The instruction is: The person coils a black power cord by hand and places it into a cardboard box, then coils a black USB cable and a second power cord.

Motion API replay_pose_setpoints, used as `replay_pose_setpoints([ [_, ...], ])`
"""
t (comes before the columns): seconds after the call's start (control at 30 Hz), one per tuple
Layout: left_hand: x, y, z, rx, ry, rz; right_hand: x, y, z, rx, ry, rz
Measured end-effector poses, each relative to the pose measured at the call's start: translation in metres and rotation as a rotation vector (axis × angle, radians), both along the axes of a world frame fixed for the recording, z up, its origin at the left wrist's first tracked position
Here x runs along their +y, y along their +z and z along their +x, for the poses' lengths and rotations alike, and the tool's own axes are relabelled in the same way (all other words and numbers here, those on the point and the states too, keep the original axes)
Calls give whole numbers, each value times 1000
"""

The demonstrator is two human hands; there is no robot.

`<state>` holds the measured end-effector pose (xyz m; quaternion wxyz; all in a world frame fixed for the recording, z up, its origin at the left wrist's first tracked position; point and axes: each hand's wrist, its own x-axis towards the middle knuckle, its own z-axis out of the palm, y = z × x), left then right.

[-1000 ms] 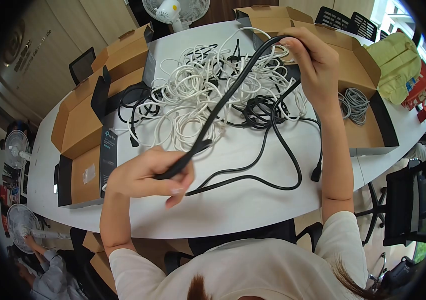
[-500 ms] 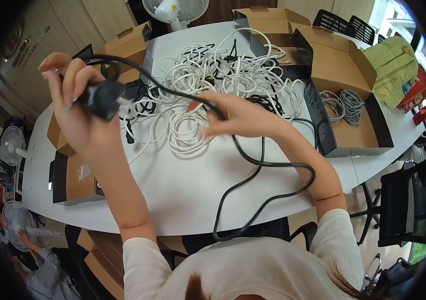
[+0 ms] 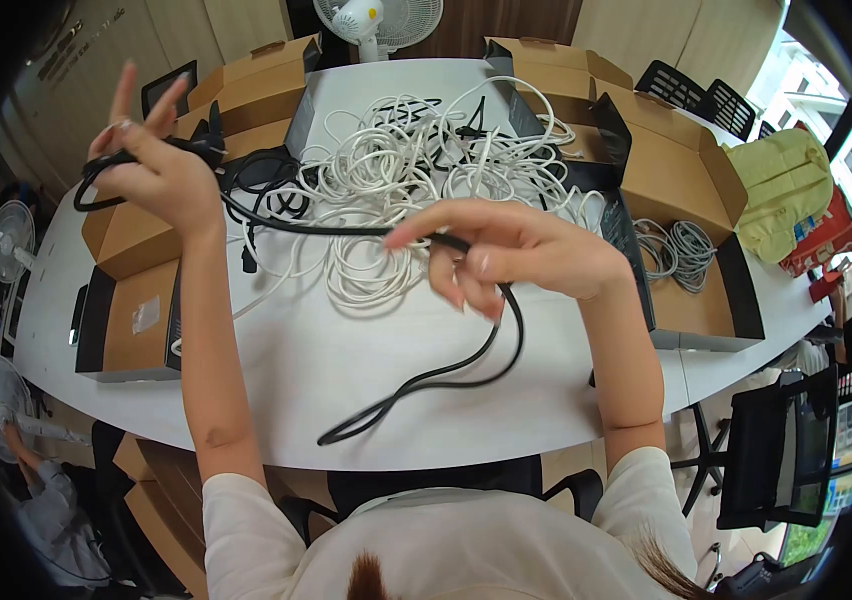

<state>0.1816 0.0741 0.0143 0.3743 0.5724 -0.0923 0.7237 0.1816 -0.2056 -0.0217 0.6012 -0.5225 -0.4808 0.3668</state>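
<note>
Holding, left: the left hand (image 3: 151,175) had the black cable (image 3: 306,231) caught between its thumb and folded fingers, two fingers raised and spread; a short loop stuck out beyond its outer side.
Right hand (image 3: 526,255): fingers bent and loosely apart, the cable passing by the index finger and thumb; whether they pressed on it, I could not tell.
Black cable: ran with a slight sag from hand to hand above the bench (image 3: 276,400), then dropped below the right hand into a narrow loop.
White cables (image 3: 376,170): lay heaped in coils at mid-bench, beyond the hands.
Left box (image 3: 126,290): stood open, a clear packet (image 3: 145,314) inside.
Right box (image 3: 731,295): stood open too, holding a coiled grey cable (image 3: 691,260).
Yellow-green bag (image 3: 781,190): sat past the right box.
Fan (image 3: 376,20): stood at the far end.
</note>
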Motion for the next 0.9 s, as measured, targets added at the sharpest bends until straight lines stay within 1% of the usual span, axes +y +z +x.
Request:
replay_pose_setpoints([
  [0.03, 5, -7, 2, 58, 15, 93, 0, -1, -2, -134, -113, 38],
  [0.1, 19, -21, 8, 175, 42, 284, -5, 11, -8, -196, -279, 67],
  [0.2, 22, -43, -8, 659, 63, 467, -16, 25, -14, -244, -503, 44],
  [0.23, 4, -36, -27, 917, 81, 444, -16, 27, -15, -279, -576, 27],
  [0.27, -3, -37, -38, 1107, 21, 464, -15, 28, -15, -311, -651, 10],
  [0.37, -15, -24, -69, 1541, -331, 480, -11, 14, 1, -655, -803, 121],
  [0.4, -13, -28, -76, 1552, -437, 546, -11, 18, 0, -638, -837, 100],
  [0.43, -9, -33, -82, 1561, -543, 612, -9, 14, 5, -682, -868, 128],
  [0.47, -3, -43, -87, 1511, -716, 644, -6, 6, 13, -726, -899, 157],
  [0.5, -7, -43, -98, 1476, -963, 522, -5, 2, 17, -771, -930, 187],
  [0.53, -8, -42, -108, 1516, -1102, 419, -5, 2, 17, -728, -933, 121],
  [0.57, -8, -41, -118, 1551, -1240, 311, -2, -1, 16, -697, -923, 137],
  [0.67, -2, -56, -148, 1282, -1821, -148, 12, -11, 10, -644, -890, 149],
  [0.7, -1, -75, -147, 990, -2136, -187, 18, -11, 4, -678, -891, 127],
  [0.77, -24, -81, -142, 331, -2716, -357, 30, -13, -9, -747, -892, 81],
  [0.83, -33, -76, -151, 104, -2799, -316, 42, -22, -18, -813, -834, 80],
  [0.9, -39, -76, -166, -156, -2832, -234, 54, -31, -27, -935, -808, 12],
])
